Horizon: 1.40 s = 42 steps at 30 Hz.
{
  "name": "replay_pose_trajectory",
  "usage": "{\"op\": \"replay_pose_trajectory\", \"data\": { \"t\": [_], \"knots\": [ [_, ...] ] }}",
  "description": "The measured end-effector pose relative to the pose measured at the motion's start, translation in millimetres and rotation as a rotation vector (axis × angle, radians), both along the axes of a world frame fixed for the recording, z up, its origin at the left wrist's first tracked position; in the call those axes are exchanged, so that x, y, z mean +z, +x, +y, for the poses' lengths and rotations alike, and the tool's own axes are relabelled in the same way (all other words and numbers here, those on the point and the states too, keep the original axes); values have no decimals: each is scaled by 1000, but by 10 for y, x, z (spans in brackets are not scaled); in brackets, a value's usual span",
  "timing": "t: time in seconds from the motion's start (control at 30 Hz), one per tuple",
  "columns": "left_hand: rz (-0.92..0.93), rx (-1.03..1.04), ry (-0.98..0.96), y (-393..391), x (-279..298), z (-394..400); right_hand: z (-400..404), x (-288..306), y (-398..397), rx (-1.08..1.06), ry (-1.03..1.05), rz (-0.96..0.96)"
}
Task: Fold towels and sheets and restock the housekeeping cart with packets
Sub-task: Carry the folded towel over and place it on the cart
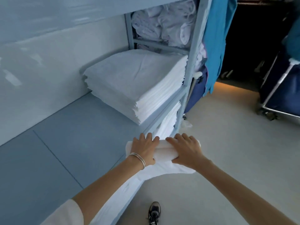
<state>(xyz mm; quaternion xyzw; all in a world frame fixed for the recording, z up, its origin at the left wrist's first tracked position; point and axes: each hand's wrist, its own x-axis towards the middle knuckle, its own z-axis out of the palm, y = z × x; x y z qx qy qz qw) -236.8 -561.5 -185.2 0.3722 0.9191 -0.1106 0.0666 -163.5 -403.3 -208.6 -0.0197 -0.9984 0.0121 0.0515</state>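
A white towel lies partly rolled at the corner of the blue table, its loose end draping over the edge. My left hand, bracelets on the wrist, grips the left end of the roll. My right hand grips the right end, fingers curled over the top. A tall stack of folded white sheets rests on a shelf of the grey cart just beyond my hands. More folded white linen sits on the shelf below it.
Crumpled white linen fills the cart's upper shelf. A teal cloth hangs from the cart's right side over a dark blue bag. A wheeled blue laundry bin stands at the right. My shoe is on the pale floor.
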Motion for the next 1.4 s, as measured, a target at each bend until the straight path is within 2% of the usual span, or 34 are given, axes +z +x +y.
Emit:
{"op": "replay_pose_trajectory", "data": {
  "t": [0.2,0.57,0.83,1.4],
  "knots": [
    [-13,-199,0,-348,-73,787,638,34,-50,-185,-33,-152],
    [16,-470,31,-1025,-14,2037,1576,174,-356,-439,-34,-158],
    [-5,-538,36,-1193,-85,2886,2326,125,-440,-506,-77,-181],
    [6,-519,34,-1208,43,4978,4483,223,-520,-460,-59,-197]
  ]
}}
